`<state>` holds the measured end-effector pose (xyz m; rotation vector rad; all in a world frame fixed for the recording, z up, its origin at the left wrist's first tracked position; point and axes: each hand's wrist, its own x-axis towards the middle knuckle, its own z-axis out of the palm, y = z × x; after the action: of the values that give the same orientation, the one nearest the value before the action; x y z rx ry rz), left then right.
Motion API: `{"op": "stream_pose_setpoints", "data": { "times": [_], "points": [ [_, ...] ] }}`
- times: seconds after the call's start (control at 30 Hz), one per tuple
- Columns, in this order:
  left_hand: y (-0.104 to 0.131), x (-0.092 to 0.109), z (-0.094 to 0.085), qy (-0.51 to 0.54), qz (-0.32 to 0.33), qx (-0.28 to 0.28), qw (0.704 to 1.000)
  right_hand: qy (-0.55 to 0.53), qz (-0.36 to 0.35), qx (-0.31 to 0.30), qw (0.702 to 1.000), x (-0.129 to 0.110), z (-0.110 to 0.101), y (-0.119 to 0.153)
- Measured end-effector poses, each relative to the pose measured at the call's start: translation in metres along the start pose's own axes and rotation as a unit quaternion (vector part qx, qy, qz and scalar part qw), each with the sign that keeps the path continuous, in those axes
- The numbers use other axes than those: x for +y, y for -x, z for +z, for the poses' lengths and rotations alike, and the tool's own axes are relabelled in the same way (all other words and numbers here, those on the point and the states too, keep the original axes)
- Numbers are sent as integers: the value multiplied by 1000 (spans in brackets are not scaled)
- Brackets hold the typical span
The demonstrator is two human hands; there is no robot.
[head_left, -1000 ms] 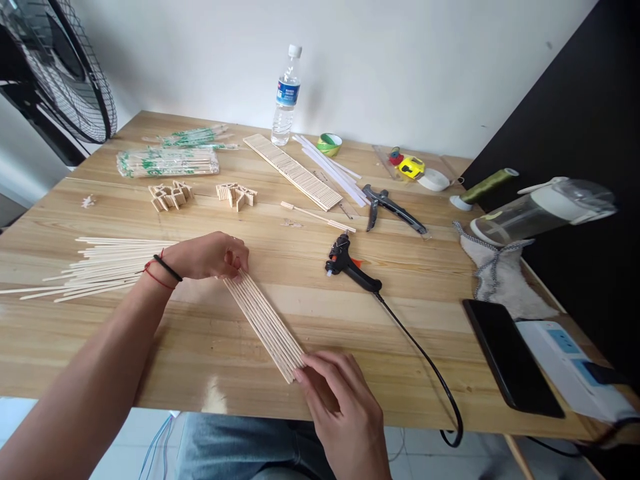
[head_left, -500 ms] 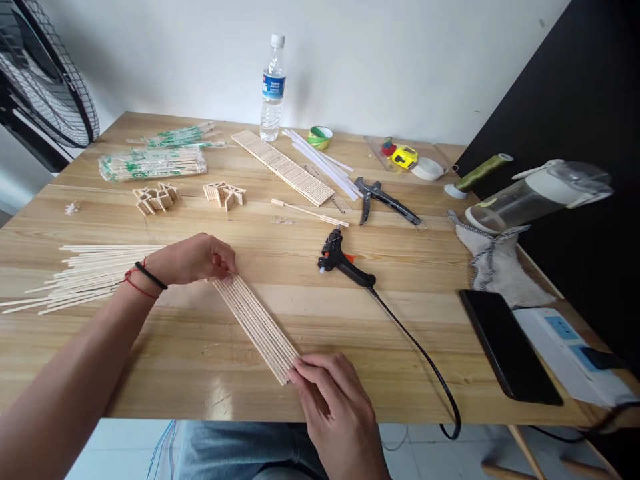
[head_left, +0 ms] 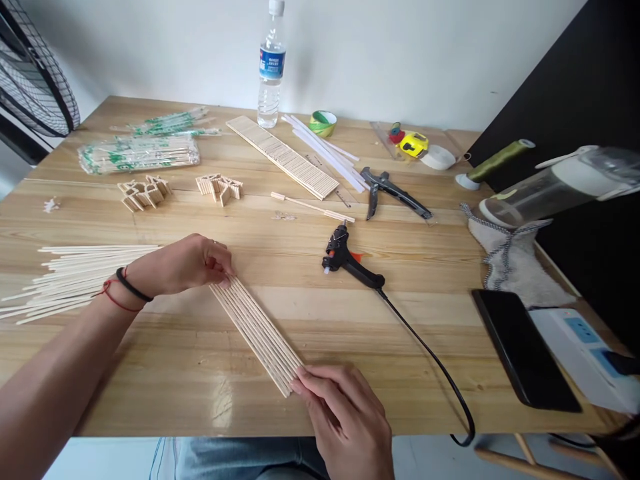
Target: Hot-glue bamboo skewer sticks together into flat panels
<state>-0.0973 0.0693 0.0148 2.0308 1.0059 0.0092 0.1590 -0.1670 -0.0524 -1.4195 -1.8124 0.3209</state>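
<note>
A flat row of thin wooden sticks point(head_left: 257, 337) lies side by side, slanting across the table in front of me. My left hand point(head_left: 197, 265) is closed on its far end, fingers curled around the stick tips. At the near end, my right hand point(head_left: 345, 413) pinches the row's corner between thumb and fingers. More loose wooden sticks point(head_left: 65, 277) are spread out left of and partly behind my left wrist. Right of the row, a black glue gun point(head_left: 353, 257) rests on its side with its cable trailing to the table edge.
Behind stand small stick structures point(head_left: 145, 193), point(head_left: 220, 188), a slatted wooden strip point(head_left: 283, 157), white glue sticks point(head_left: 325, 153), a black cutting tool point(head_left: 395, 193) and a water bottle point(head_left: 271, 67). A phone point(head_left: 525, 350) and power strip point(head_left: 585, 357) lie at right. Wrapped stick packs point(head_left: 140, 153) lie back left.
The camera view has shifted and tilted slightly downward. Both hands keep their hold on the row of sticks, which has barely moved.
</note>
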Motion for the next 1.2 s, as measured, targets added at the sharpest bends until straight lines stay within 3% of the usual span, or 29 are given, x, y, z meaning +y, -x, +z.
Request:
{"op": "stream_pose_setpoints", "data": {
  "times": [0.2, 0.67, 0.97, 1.2],
  "points": [
    [-2, -4, 2, -8, 1, 10, 1000, -33, 84, 11, 996, -2, 5, 5],
    [-5, -4, 2, -51, -30, -5, 998, -14, 154, -23, 988, -8, 2, -1],
    [5, -9, 7, -37, -9, 26, 999, -23, 140, -12, 990, -1, 4, 1],
    [6, -8, 9, -42, -13, 36, 998, -5, 175, -25, 984, -9, -1, -3]
  ]
}}
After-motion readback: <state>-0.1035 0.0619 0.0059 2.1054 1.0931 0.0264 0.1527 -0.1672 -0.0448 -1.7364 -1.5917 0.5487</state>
